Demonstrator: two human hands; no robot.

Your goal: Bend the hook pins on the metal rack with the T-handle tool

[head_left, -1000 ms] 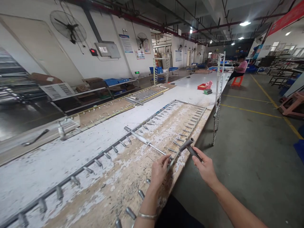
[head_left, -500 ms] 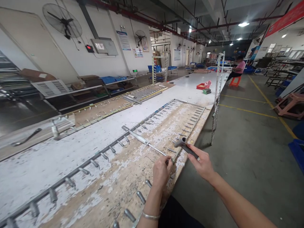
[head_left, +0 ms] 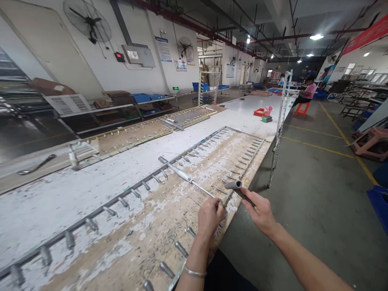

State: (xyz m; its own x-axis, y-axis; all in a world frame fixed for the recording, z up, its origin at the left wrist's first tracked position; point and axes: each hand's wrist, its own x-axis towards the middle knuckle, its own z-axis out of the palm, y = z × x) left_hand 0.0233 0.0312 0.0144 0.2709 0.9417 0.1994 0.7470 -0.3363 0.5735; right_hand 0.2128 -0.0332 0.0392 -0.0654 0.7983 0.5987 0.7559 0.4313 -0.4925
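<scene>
My left hand (head_left: 209, 216) is closed, its fingers pinched at the near end of a metal rod (head_left: 202, 188). The rod widens into a thick grey section and reaches across to the far rail of a long metal frame (head_left: 132, 188). Whatever else the fingertips cover is hidden. My right hand (head_left: 260, 211) grips the dark handle of a hammer-like tool (head_left: 234, 184), whose grey head looks like a hollow tube. That head is held above the frame's near rail, just right of the left fingertips. Rows of small grey metal pegs (head_left: 181, 249) line both long rails.
The frame lies on a worn white table (head_left: 91, 178). A wrench-like tool (head_left: 36, 165) is at the left, and a second pegged frame (head_left: 142, 133) lies behind. An upright rack (head_left: 279, 125) stands by the table's right edge. Farther back are a red tray (head_left: 259, 112) and a seated person (head_left: 308, 89).
The tool's tubular head has dipped slightly, its open end turning more to the right. Both hands hold nearly the same places, and the whole view has shifted a little.
</scene>
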